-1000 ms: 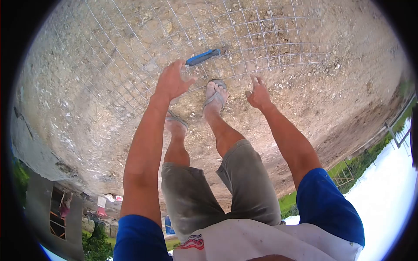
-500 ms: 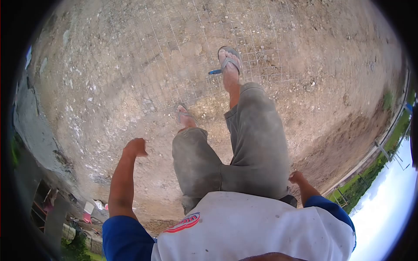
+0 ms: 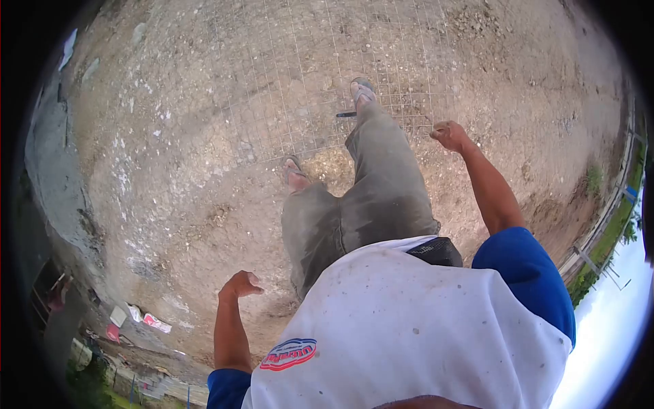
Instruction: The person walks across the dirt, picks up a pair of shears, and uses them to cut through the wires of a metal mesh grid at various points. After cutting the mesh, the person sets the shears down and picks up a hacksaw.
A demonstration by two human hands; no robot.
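Over bare dirt at the lower left hangs my left hand (image 3: 242, 283), loosely curled with thumb and fingertips apart, holding nothing. My right hand (image 3: 449, 135) is out past the right knee, near the edge of a thin wire mesh (image 3: 300, 88); its fingers are curled in, and anything inside them is too small to make out. My sandalled feet stand on or beside the mesh, with the right foot (image 3: 364, 94) farther forward than the left foot (image 3: 294, 175). A small dark object (image 3: 346, 114) lies next to the right foot.
Stony, uneven dirt (image 3: 170, 170) surrounds the mesh. A grey slab (image 3: 54, 163) borders the far left. Red and white scraps (image 3: 157, 322) lie at the lower left. Grass and a pale edging strip (image 3: 599, 228) run along the right.
My right hand has swung forward from beside the hip to near the mesh. The left hand has come back toward the body, and its thumb now shows apart. The view has shifted.
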